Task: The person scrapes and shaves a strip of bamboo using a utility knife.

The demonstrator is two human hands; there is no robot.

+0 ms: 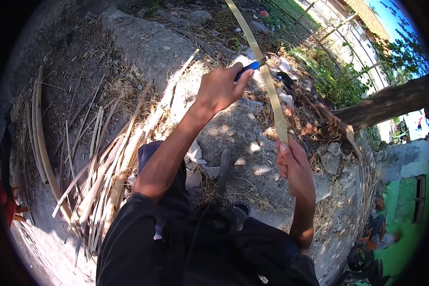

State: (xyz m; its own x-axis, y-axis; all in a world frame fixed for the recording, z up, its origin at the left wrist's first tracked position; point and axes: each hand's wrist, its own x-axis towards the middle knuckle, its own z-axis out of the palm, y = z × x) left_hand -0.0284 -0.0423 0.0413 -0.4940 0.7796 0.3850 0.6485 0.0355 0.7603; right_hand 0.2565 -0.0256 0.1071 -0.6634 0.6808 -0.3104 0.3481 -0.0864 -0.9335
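A long, pale bamboo strip runs from the top of the view down to my right hand, whose fingers and thumb close around its lower end. My left hand is closed on a small blue-handled knife. The knife's dark tip lies against the strip, crossing it above the right hand. The strip's far end passes out of view at the top.
A pile of split bamboo strips lies on the ground at my left. Rocks and dry debris are ahead. A thick trunk leans at the right, above a green wall. Another person is at the lower right.
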